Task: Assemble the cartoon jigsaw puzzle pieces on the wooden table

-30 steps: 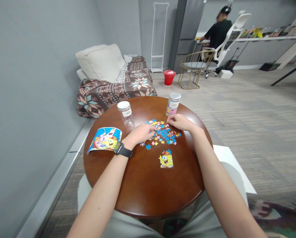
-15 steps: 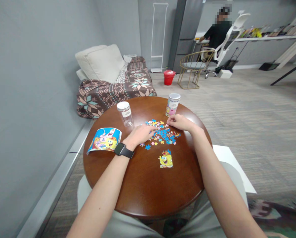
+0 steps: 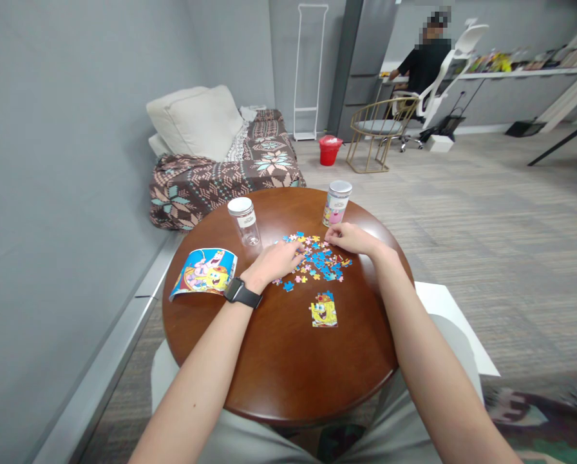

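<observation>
The loose puzzle pieces (image 3: 321,263) lay in a scattered heap toward the far middle of the round brown bench (image 3: 308,374), blue ones mixed with pink and yellow. The left hand (image 3: 279,259) rested palm down over the heap's left side, its fingers bent among the pieces; whether they gripped one could not be told. The right hand (image 3: 351,238) was at the heap's far right edge, fingertips drawn close together, though it was unclear whether a piece sat between them. The two hands were apart, with part of the heap between them.

Nearer the person, a joined puzzle section (image 3: 324,312) lay flat, showing a yellow cartoon face with a patch of blue above it. Just beyond the right hand stood a printed jar (image 3: 337,205) with a silver lid. Beyond the left hand stood a clear jar (image 3: 246,225) with a white lid. A picture sheet (image 3: 205,270) of cartoon figures lay curled at the bench's left, beside the dark watch (image 3: 243,293) on the left wrist.

Past the bench were a sofa (image 3: 192,122) with a patterned cover (image 3: 230,174), a red bin (image 3: 330,151) and a gold-framed chair (image 3: 382,127). Farther back, a person (image 3: 426,67) in black sat on a white office chair (image 3: 443,77).
</observation>
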### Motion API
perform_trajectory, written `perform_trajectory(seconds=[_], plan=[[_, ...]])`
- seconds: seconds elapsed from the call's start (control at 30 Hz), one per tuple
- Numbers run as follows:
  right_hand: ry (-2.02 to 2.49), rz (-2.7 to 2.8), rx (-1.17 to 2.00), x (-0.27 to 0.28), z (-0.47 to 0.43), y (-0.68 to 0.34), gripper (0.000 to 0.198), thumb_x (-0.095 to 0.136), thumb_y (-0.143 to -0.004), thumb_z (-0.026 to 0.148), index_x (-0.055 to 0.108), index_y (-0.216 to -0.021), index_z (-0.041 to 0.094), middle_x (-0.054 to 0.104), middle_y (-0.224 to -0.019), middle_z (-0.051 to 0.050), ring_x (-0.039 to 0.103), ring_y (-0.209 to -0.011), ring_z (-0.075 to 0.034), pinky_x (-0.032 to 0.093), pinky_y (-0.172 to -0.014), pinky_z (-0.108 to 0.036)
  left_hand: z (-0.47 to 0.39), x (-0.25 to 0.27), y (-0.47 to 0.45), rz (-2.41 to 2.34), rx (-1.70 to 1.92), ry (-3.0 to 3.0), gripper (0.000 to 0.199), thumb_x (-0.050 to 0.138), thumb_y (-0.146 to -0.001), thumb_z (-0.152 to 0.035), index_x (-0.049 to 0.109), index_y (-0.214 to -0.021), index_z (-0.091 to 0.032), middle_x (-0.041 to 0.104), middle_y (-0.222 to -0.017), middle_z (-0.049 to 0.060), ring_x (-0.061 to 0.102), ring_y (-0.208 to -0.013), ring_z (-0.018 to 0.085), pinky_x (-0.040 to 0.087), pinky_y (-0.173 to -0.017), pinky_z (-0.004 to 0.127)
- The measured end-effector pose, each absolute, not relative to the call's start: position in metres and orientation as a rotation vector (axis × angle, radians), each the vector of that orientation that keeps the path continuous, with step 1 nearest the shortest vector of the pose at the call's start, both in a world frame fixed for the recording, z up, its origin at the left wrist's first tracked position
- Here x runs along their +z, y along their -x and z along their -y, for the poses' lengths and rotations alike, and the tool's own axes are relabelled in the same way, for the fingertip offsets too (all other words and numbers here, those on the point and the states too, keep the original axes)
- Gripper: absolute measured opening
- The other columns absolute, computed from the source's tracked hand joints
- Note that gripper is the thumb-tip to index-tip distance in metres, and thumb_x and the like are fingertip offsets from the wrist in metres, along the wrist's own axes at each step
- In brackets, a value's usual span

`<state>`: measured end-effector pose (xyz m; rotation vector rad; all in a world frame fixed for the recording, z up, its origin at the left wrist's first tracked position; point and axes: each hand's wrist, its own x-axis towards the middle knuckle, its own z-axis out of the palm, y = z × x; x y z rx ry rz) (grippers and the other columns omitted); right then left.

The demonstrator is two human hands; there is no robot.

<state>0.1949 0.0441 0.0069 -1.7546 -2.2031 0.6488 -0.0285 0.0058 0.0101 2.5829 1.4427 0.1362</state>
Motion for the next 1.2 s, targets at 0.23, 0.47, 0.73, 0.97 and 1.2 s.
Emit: perform_trajectory(seconds=[0.23, 0.47, 0.73, 0.97, 1.2], plan=[[1.753, 2.209, 0.636, 0.006, -0.044, -0.195, 0.015, 0.058, -0.083, 0.026, 0.068, -0.086, 0.016, 0.07, -0.082, -0.004, 0.06, -0.072, -0.013, 0.041, -0.063, -0.021, -0.006, 0.01, 0.029, -1.463, 0.161, -2.551, 0.029, 0.04, -0.095, -0.037, 0.061, -0.109, -0.022, 0.071, -0.099, 0.006, 0.065, -0.095, 0.023, 0.049, -0.08, 0.03], [1.746, 2.233, 0.64, 0.007, -0.045, -0.195, 0.014, 0.058, -0.084, 0.026, 0.068, -0.086, 0.016, 0.071, -0.084, -0.004, 0.062, -0.074, -0.013, 0.042, -0.064, -0.021, -0.005, 0.006, 0.023, -1.505, 0.235, -2.509, 0.026, 0.048, -0.09, -0.039, 0.062, -0.102, -0.021, 0.07, -0.092, 0.007, 0.066, -0.092, 0.024, 0.048, -0.078, 0.03], [1.745, 2.237, 0.658, 0.006, -0.046, -0.196, 0.015, 0.057, -0.084, 0.026, 0.068, -0.086, 0.016, 0.071, -0.085, -0.005, 0.061, -0.075, -0.014, 0.042, -0.065, -0.022, -0.009, 0.015, 0.033, -1.514, 0.351, -2.335, 0.017, 0.051, -0.085, -0.027, 0.066, -0.089, -0.019, 0.071, -0.082, 0.005, 0.066, -0.082, 0.02, 0.047, -0.075, 0.026], [1.764, 2.231, 0.66, 0.009, -0.044, -0.194, 0.015, 0.056, -0.085, 0.025, 0.067, -0.086, 0.016, 0.069, -0.081, -0.004, 0.059, -0.07, -0.012, 0.041, -0.062, -0.021, -0.017, 0.035, 0.06, -1.708, 0.287, -2.146, 0.019, 0.055, -0.08, -0.029, 0.071, -0.08, -0.017, 0.074, -0.08, 0.007, 0.068, -0.077, 0.019, 0.049, -0.071, 0.024], [1.743, 2.245, 0.653, 0.009, -0.044, -0.194, 0.013, 0.056, -0.084, 0.024, 0.066, -0.085, 0.016, 0.07, -0.082, -0.003, 0.059, -0.07, -0.011, 0.041, -0.062, -0.02, -0.012, 0.033, 0.072, -1.953, 0.097, -2.1, 0.016, 0.06, -0.079, -0.024, 0.073, -0.077, -0.015, 0.074, -0.087, 0.015, 0.07, -0.087, 0.025, 0.05, -0.074, 0.026]])
